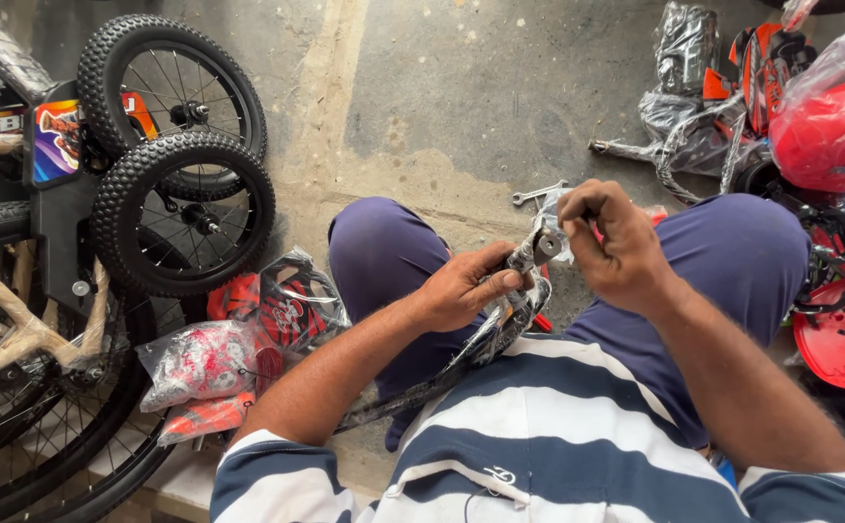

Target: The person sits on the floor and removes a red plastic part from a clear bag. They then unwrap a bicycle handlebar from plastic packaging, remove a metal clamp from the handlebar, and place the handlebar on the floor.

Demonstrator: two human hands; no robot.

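Observation:
My left hand (pixel 466 286) grips a black metal bicycle part wrapped in clear plastic (pixel 500 329), which runs from my lap up between my knees. My right hand (pixel 616 242) is closed on the plastic wrap at the part's upper end (pixel 545 242), where a round tube opening shows. Both hands are over my blue trousers, above a concrete floor.
Two small knobby bicycle wheels (pixel 185 208) lean at the left beside a larger bike frame (pixel 15 329). Bagged red and white parts (pixel 219 358) lie by my left knee. A wrench (pixel 537 194) lies on the floor ahead. Red plastic parts and wrapped pieces (pixel 829 126) crowd the right.

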